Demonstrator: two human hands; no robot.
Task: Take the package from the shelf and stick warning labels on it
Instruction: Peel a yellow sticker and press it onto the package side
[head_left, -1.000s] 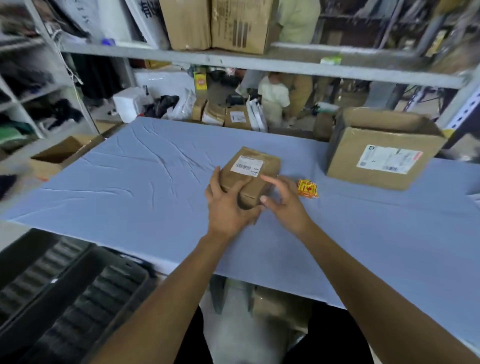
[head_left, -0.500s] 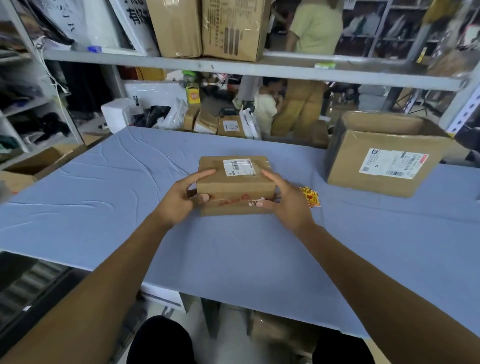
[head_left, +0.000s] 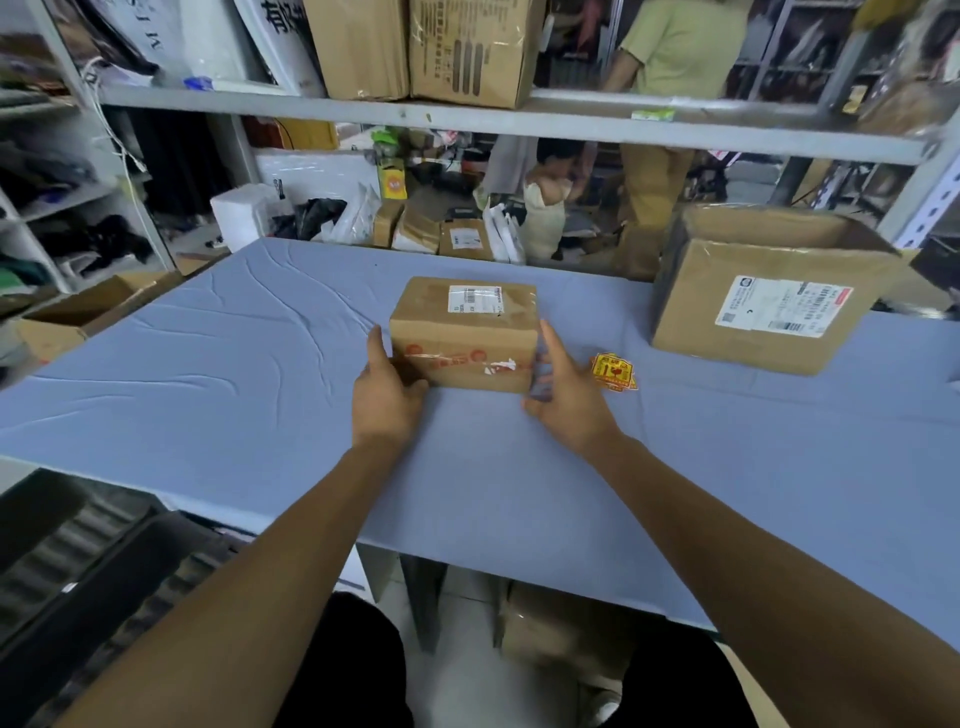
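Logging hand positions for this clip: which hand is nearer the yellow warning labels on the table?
Right. The right hand sits just left of the warning labels, at the small package's right side; the left hand is on the package's far side.

Both bare forearms are stretched forward. The left hand (head_left: 387, 397) is cupped with fingers extended; the right hand (head_left: 563, 397) is held open, palm turned inward.
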